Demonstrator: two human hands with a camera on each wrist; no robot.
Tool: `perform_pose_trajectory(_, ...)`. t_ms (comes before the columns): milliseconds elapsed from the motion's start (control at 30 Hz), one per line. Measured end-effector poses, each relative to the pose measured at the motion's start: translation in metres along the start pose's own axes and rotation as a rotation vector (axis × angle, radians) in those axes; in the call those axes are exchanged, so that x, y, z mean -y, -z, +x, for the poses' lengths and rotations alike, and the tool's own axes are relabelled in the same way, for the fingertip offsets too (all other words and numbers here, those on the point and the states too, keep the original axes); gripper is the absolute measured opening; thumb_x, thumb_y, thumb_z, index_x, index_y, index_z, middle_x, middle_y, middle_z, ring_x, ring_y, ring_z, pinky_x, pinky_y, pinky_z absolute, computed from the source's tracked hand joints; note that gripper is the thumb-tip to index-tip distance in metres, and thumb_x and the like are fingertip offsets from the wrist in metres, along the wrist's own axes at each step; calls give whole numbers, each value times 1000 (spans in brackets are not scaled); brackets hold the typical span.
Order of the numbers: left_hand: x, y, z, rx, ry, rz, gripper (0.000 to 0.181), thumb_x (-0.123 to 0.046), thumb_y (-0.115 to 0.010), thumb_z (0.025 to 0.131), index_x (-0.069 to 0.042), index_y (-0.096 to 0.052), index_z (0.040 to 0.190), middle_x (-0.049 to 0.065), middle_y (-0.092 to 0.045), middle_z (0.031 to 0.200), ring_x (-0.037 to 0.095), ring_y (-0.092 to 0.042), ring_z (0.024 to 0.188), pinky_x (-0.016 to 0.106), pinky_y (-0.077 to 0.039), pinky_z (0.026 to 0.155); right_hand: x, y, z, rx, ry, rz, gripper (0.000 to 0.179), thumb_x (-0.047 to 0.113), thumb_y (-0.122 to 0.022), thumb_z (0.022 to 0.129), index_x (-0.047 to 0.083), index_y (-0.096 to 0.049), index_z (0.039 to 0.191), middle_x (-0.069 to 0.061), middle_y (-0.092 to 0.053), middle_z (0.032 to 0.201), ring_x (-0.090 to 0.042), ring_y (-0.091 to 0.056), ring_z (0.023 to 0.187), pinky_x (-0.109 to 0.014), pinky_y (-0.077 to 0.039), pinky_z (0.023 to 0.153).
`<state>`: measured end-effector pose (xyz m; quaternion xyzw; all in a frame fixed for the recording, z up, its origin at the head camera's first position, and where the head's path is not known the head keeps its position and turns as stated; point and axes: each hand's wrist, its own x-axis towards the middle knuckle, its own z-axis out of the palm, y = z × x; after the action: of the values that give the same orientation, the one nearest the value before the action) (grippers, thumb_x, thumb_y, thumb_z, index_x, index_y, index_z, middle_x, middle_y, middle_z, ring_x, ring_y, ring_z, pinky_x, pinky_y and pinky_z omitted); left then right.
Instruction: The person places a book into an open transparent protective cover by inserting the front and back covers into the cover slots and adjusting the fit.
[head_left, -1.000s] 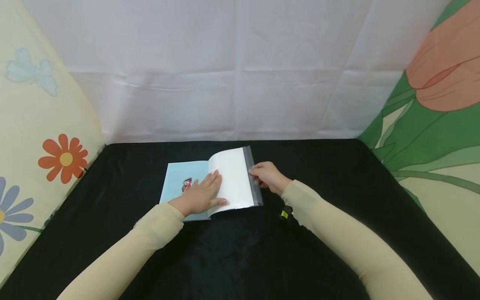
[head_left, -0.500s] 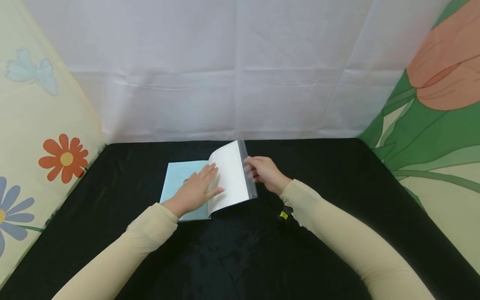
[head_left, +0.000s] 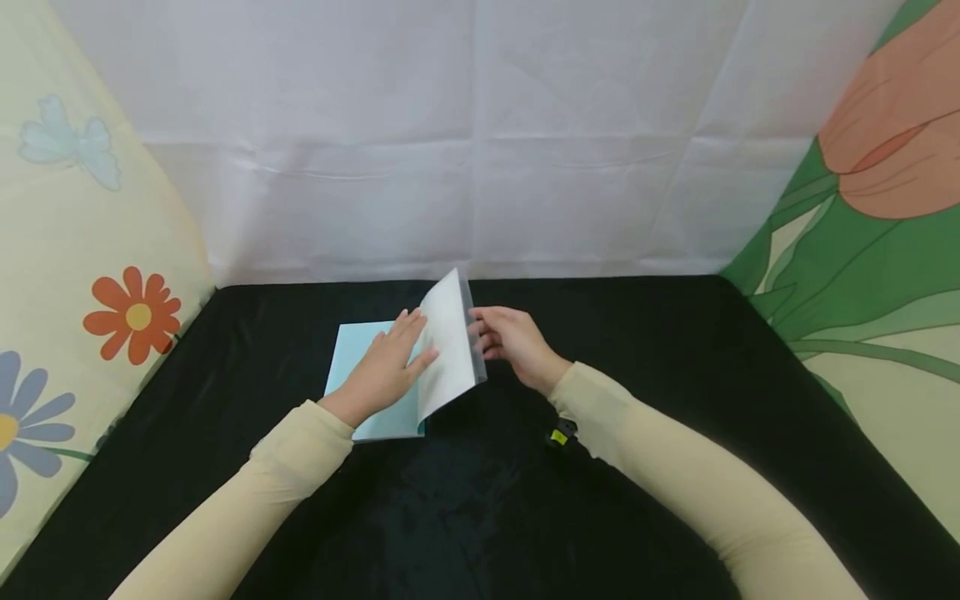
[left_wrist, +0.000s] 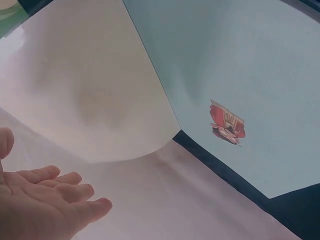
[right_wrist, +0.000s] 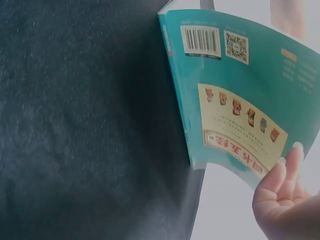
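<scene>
An open book (head_left: 363, 337) lies on the black cloth, its light blue left page bearing a small printed figure (left_wrist: 227, 122). Its right side, white inside (head_left: 446, 346), stands raised and bowed toward the left. A clear plastic strip (head_left: 477, 362) runs along that outer edge. My right hand (head_left: 517, 342) is behind the strip, bent fingertips against the outer side of the teal back cover (right_wrist: 240, 75). My left hand (head_left: 382, 367) reaches over the blue page with fingers straight, fingertips near the fold. In the left wrist view its palm shows beside the white leaf.
Black cloth (head_left: 480, 517) covers the table. A white sheet (head_left: 480, 167) hangs behind it, and flower-printed panels stand at the left (head_left: 135, 317) and right (head_left: 885, 275). A small black and yellow device (head_left: 561, 432) sits by the right wrist.
The right-hand side of the book has risen and swung leftward, pushed by my right hand. My left hand has shifted slightly left and up, off the white side.
</scene>
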<state>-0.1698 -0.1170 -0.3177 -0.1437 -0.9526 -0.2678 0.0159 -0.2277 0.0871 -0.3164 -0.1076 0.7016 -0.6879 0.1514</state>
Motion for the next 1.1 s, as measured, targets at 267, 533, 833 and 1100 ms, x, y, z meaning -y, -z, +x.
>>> perform_pose_trajectory(267,1,4,2,-45,4,-39,63,-32,-52,101,4,-30,149,18,-21,158,32,-11,147,58,-14,113,-3,-9,-2,44,51,-22,36,15,-45,104,-6,-54,132,-2,-65,94,-10,-59,70,-25,-50,65)
perform_pose_trajectory(533,1,16,-1,-102,6,-76,61,-32,-50,102,2,-31,149,17,-21,159,30,-9,148,55,-9,114,-10,-18,-3,197,56,-164,41,17,-48,103,-3,-50,139,-20,-60,122,-16,-63,85,-35,-53,76)
perform_pose_trajectory(833,3,28,-8,-139,10,-128,61,-34,-47,103,-1,-28,151,13,-19,160,24,-6,148,50,-30,109,-19,-32,-5,343,50,-263,45,17,-48,104,1,-42,145,-19,-59,129,-28,-64,102,-39,-53,82)
perform_pose_trajectory(1100,-3,33,-16,-167,-10,-175,59,-33,-48,103,-4,-30,151,9,-19,160,21,-8,148,49,-40,103,-33,-46,-6,513,39,-379,49,21,-46,105,7,-36,150,-15,-52,140,-25,-60,112,-39,-51,86)
